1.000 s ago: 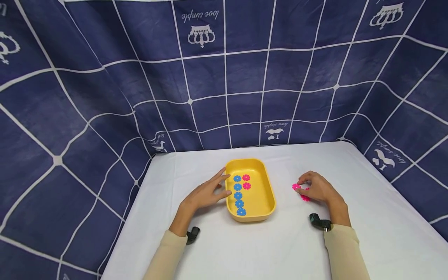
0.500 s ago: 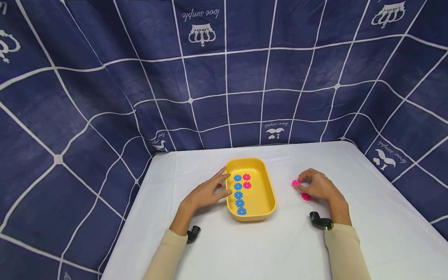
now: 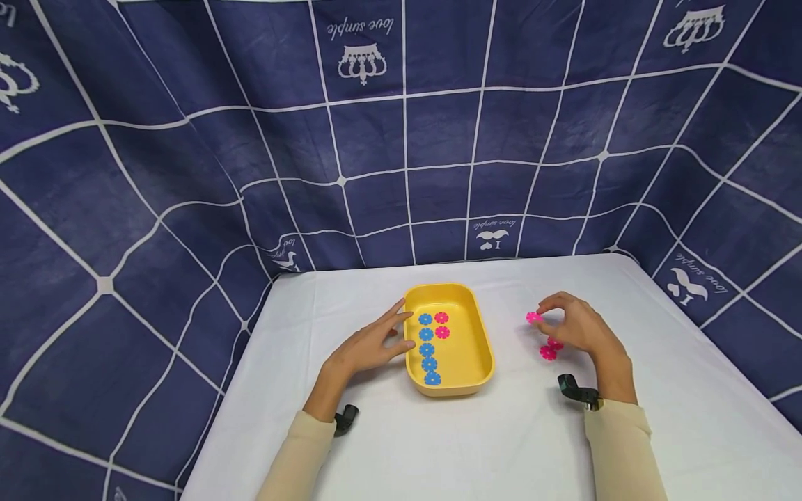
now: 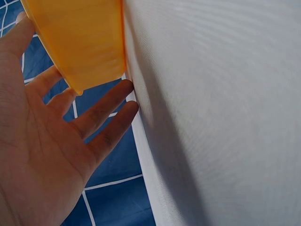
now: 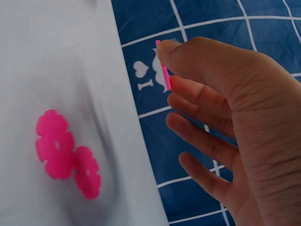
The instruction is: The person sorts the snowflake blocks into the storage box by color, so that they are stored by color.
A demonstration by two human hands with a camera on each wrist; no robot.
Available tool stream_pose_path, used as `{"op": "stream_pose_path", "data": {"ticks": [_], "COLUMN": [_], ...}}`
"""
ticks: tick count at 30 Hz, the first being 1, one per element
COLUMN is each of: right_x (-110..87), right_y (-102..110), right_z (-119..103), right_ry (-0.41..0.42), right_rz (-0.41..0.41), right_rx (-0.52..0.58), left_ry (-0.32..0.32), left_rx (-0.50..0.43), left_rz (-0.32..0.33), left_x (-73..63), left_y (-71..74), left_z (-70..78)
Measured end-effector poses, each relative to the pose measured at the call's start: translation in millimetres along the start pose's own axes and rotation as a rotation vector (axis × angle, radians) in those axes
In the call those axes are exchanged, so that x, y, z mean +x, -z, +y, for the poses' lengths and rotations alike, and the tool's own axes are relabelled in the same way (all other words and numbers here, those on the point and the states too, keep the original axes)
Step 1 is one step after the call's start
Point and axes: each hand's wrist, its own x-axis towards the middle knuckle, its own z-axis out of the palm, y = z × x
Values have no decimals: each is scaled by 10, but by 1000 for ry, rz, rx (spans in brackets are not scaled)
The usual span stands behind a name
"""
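My right hand point(image 3: 579, 325) pinches a pink flower-shaped disc point(image 3: 533, 317) between thumb and fingers, raised above the white table. In the right wrist view this disc point(image 5: 165, 70) stands edge-on at the fingertips. Below the hand, two more pink discs point(image 3: 548, 353) lie on the cloth, close together. A yellow tray point(image 3: 468, 355) sits left of them. Inside it, several blue flower-shaped discs point(image 3: 427, 349) form a column along the left, with two pink discs point(image 3: 442, 332) beside the upper ones. My left hand point(image 3: 365, 348) is spread at the tray's left rim, its fingers extended.
White cloth point(image 3: 501, 438) covers the table. A dark blue curtain point(image 3: 438, 132) with white lines hangs behind the table and along both sides. Black camera mounts point(image 3: 575, 391) are strapped to both wrists.
My right hand has risen and moved slightly away from me with one pink disc, uncovering more of the two pink discs on the table. The left hand and tray stay put.
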Motion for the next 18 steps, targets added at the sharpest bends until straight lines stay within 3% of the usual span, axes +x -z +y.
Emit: {"op": "stream_pose_path", "data": {"ticks": [18], "right_x": [-75], "right_y": [212], "right_z": [-187], "right_ry": [-5], "right_rz": [46], "right_rx": [-17], "left_ry": [0], "left_rx": [-2], "left_rz": [-9], "left_x": [-21], "left_y": [17], "left_z": [6]}}
